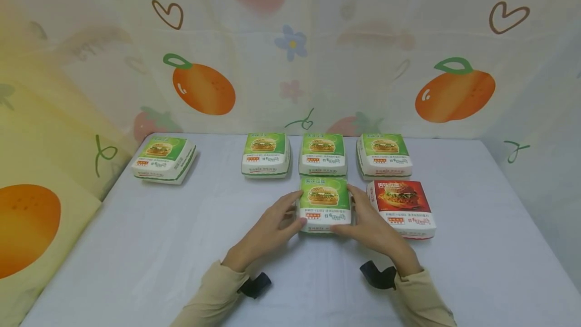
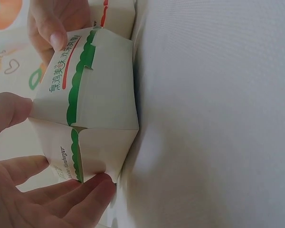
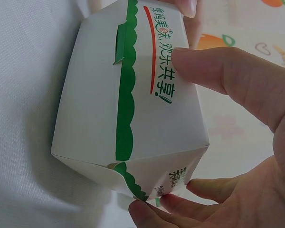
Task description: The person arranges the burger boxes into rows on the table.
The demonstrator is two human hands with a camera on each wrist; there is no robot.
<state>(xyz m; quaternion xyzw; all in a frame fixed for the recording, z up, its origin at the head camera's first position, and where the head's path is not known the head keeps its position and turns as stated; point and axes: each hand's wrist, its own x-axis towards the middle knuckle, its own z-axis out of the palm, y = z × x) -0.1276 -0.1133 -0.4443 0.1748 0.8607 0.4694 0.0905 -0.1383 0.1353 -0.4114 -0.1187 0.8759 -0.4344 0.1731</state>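
Both hands grip a green-and-white cardboard burger box (image 1: 324,206) in the middle of the table. My left hand (image 1: 275,221) has its thumb at the near left corner and its fingers (image 2: 97,190) along the left side. From the other side, my right hand (image 1: 369,220) sets its thumb on the printed front face and its fingers (image 3: 173,204) against the right side. The lid is closed, with a green scalloped edge and a small tab at the front. Whether the base fully touches the cloth I cannot tell.
Right of the held box sits a red burger box (image 1: 403,208). Behind stand three green boxes, at left (image 1: 265,155), middle (image 1: 323,155) and right (image 1: 385,156). Another green box (image 1: 164,160) lies turned at the far left. White cloth (image 1: 136,256) covers the table; a printed curtain (image 1: 363,79) hangs behind.
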